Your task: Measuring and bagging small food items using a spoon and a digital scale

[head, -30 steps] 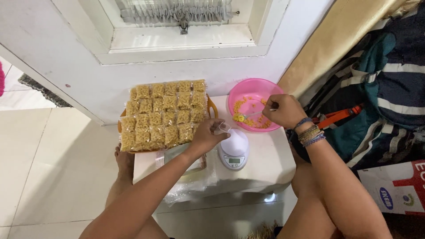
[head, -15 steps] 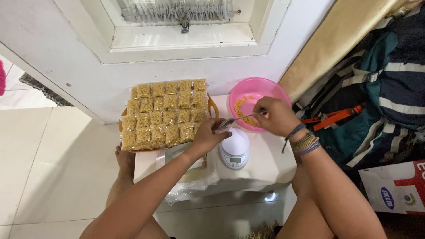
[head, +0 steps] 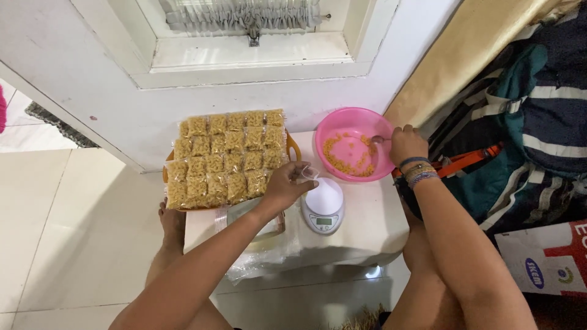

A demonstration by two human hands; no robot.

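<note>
My left hand [head: 286, 186] pinches a small clear bag [head: 309, 173] open over the scale [head: 323, 206] at the table's middle; right hand [head: 408, 144] grips a spoon [head: 378, 139] in the pink bowl [head: 351, 119], back edge, ready for scooping.

1 head-worn view, looking steeply down, close over white table [head: 373, 226]

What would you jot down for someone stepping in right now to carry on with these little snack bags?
Left hand: holds a small clear bag open just above the white scale.
Right hand: at the pink bowl, holding a spoon in the loose yellow snack pieces.
Done: rows of filled packets lie stacked on the orange tray, left of the bowl.
Left: the bag in hand looks empty; snack pieces remain in the bowl.
</note>
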